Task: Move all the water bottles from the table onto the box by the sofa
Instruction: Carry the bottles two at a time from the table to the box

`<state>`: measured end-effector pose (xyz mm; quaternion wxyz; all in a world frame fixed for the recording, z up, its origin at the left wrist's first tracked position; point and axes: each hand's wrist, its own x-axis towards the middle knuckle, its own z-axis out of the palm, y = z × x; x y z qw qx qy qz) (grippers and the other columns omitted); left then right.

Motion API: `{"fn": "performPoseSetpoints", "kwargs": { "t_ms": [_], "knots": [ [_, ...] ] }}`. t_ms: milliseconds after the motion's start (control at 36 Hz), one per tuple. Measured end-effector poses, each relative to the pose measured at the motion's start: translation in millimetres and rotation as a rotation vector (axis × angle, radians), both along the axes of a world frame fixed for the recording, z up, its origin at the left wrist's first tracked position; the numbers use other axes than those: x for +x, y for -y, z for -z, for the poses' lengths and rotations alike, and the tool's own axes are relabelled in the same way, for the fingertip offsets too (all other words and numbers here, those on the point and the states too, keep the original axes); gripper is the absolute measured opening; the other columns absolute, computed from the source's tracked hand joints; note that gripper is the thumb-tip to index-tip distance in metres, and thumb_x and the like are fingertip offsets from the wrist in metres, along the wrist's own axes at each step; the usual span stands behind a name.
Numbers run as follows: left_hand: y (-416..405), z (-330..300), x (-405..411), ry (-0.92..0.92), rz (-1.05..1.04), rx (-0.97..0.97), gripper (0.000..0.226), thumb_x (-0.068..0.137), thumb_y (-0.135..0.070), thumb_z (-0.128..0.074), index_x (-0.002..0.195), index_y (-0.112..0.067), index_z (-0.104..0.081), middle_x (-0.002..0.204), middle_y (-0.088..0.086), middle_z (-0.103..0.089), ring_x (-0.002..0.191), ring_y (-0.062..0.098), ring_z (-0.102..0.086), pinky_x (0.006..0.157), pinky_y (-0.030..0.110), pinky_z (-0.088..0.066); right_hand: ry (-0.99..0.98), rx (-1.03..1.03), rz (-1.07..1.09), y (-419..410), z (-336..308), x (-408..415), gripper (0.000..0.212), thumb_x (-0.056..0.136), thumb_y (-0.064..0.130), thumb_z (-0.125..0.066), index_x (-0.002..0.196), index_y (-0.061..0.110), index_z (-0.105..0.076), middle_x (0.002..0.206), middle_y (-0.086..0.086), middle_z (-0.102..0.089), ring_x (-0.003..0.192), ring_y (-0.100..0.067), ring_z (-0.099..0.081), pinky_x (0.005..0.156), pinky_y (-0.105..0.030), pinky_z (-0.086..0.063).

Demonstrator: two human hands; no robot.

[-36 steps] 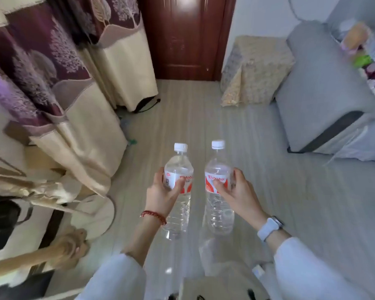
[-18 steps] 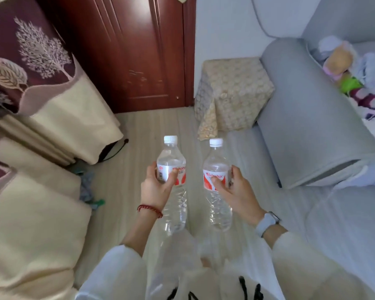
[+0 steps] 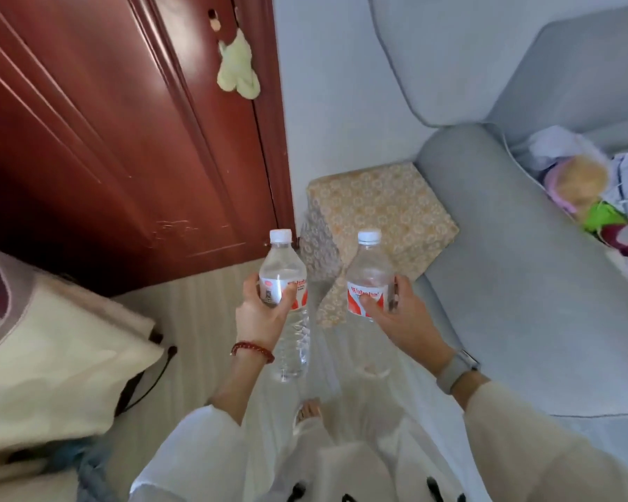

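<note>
Bottles are in both my hands, one each, held upright over the floor and in front of my legs. My left hand has its grip wrapped around the left bottle at the label, thumb across the front. My right hand has its grip pinching the right bottle the same way, fingers behind and thumb on the red label. The two bottles stand near each other but apart, caps on.

Just beyond them sits the box, draped in a patterned cloth, wedged between the door and the sofa arm. Its top looks bare.

I judge the risks to be in the set-down. The cloth may be loose and soft, so a bottle placed near an edge could tip or slide off. Lowering both at once, the bottles could knock together. The sofa arm crowds my right side, so my elbow might brush it.
</note>
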<state>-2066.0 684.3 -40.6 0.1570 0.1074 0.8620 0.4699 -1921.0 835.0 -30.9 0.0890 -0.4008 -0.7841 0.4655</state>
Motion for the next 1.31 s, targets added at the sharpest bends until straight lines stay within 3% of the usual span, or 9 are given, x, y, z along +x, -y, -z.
{"fn": "performPoseSetpoints", "kwargs": {
  "t_ms": [194,278,361,556,611,722,917,1167,1306],
  "knots": [
    [-121,15,-83,0.034,0.008,-0.020,0.057,0.073,-0.033,-0.072,0.120,-0.011,-0.047,0.086,0.000,-0.061,0.081,0.021,-0.060,0.070,0.025,-0.040,-0.012,-0.029,0.026,-112,14,-80,0.054,0.080,0.032,-0.068,0.122,0.013,-0.039,0.100,-0.002,-0.060,0.086,-0.023,-0.063,0.076,-0.040,-0.055],
    [-178,35,-115,0.066,-0.017,-0.029,0.062,0.072,-0.035,-0.074,0.121,-0.011,-0.046,0.090,0.000,-0.060,0.085,0.020,-0.058,0.072,0.023,-0.038,-0.004,-0.066,0.012,-170,31,-122,0.057,0.080,0.029,-0.068,0.123,0.012,-0.036,0.101,0.003,-0.055,0.081,-0.015,-0.058,0.065,-0.020,-0.048],
    [-234,59,-145,0.095,-0.045,-0.046,0.065,0.071,-0.032,-0.075,0.125,-0.012,-0.044,0.092,-0.002,-0.057,0.083,0.016,-0.055,0.072,0.023,-0.038,-0.003,-0.090,0.001,-227,56,-163,0.055,0.077,0.029,-0.071,0.115,0.019,-0.033,0.103,0.000,-0.054,0.083,-0.014,-0.056,0.065,-0.016,-0.043],
    [-345,128,-208,0.150,-0.049,0.005,0.079,0.062,-0.025,-0.081,0.128,-0.013,-0.040,0.123,0.009,-0.049,0.110,0.022,-0.049,0.094,0.036,-0.044,0.096,-0.114,-0.036,-334,126,-241,0.072,0.075,0.025,-0.074,0.128,0.008,-0.028,0.108,0.001,-0.044,0.089,-0.017,-0.051,0.064,-0.019,-0.043],
    [-368,144,-225,0.135,-0.015,-0.027,0.078,0.064,-0.023,-0.080,0.129,-0.014,-0.038,0.122,0.007,-0.046,0.104,0.017,-0.046,0.089,0.027,-0.040,0.111,-0.124,-0.029,-354,146,-262,0.072,0.075,0.023,-0.075,0.128,0.008,-0.028,0.108,0.001,-0.044,0.091,-0.018,-0.051,0.069,-0.026,-0.047],
    [-401,173,-257,0.117,0.009,-0.082,0.078,0.065,-0.027,-0.080,0.129,-0.012,-0.037,0.123,0.011,-0.044,0.108,0.023,-0.047,0.088,0.028,-0.040,0.101,-0.104,-0.070,-384,180,-300,0.069,0.077,0.019,-0.072,0.128,0.008,-0.027,0.108,0.002,-0.043,0.089,-0.015,-0.050,0.056,-0.010,-0.040],
    [-431,198,-292,-0.005,0.047,-0.147,0.089,0.066,-0.027,-0.079,0.137,-0.013,-0.027,0.127,0.012,-0.039,0.111,0.024,-0.045,0.089,0.031,-0.040,0.018,-0.114,-0.084,-406,214,-350,0.072,0.077,0.018,-0.072,0.131,0.009,-0.025,0.112,0.005,-0.044,0.096,-0.009,-0.046,0.056,-0.003,-0.039],
    [-440,205,-310,0.059,0.140,-0.180,0.091,0.061,-0.024,-0.083,0.134,-0.016,-0.028,0.131,0.009,-0.035,0.108,0.020,-0.046,0.086,0.025,-0.037,0.000,-0.049,-0.194,-415,235,-361,0.075,0.074,0.026,-0.074,0.130,0.010,-0.027,0.127,-0.005,-0.047,0.111,-0.017,-0.051,0.077,-0.016,-0.043],
    [-432,199,-318,0.046,0.297,-0.226,0.084,0.068,-0.017,-0.078,0.135,-0.017,-0.028,0.136,0.008,-0.034,0.118,0.021,-0.044,0.090,0.024,-0.035,0.009,-0.128,-0.350,-427,226,-355,0.097,0.079,0.023,-0.070,0.146,0.029,0.000,0.152,-0.002,-0.022,0.138,-0.017,-0.027,0.110,-0.039,-0.035]
  ]
}}
